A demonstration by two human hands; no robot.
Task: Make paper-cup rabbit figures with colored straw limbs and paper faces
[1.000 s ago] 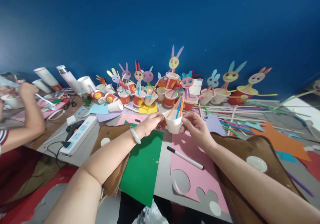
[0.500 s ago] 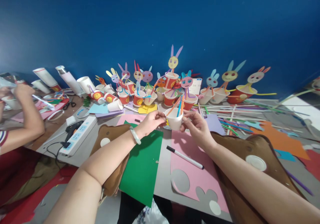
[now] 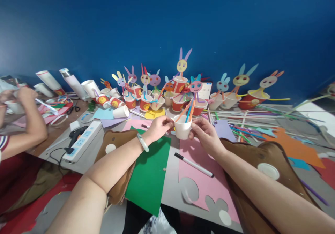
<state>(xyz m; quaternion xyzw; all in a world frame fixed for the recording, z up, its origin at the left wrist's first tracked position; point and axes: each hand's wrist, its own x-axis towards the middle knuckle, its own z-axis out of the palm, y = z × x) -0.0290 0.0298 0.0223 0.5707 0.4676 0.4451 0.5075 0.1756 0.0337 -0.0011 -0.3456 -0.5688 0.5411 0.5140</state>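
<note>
A white paper cup (image 3: 182,130) is held upright just above the table between both my hands. Orange and blue pipe cleaners (image 3: 188,112) stand up out of it, leaning on its rim. My left hand (image 3: 160,128), with a pale bangle at the wrist, pinches at the cup's left side; its fingertips partly hide the contact. The fingers of my right hand (image 3: 205,133) are closed on the cup's right wall. Below the cup lie a capped black-and-white marker (image 3: 194,165), a pink sheet with cut-out holes (image 3: 206,183) and a green sheet (image 3: 149,167).
Paper cups bearing rabbit-faced figures (image 3: 145,103) line the back by the blue wall. Brown cushions (image 3: 116,141) lie under my forearms. At left are a power strip (image 3: 83,141), a glue gun (image 3: 77,136) and a co-worker's arm (image 3: 30,122). Loose pipe cleaners (image 3: 240,131) spread at right.
The cup has lowered slightly and tilts a little differently between my hands. My hands keep nearly the same place, and the table things stay put.
</note>
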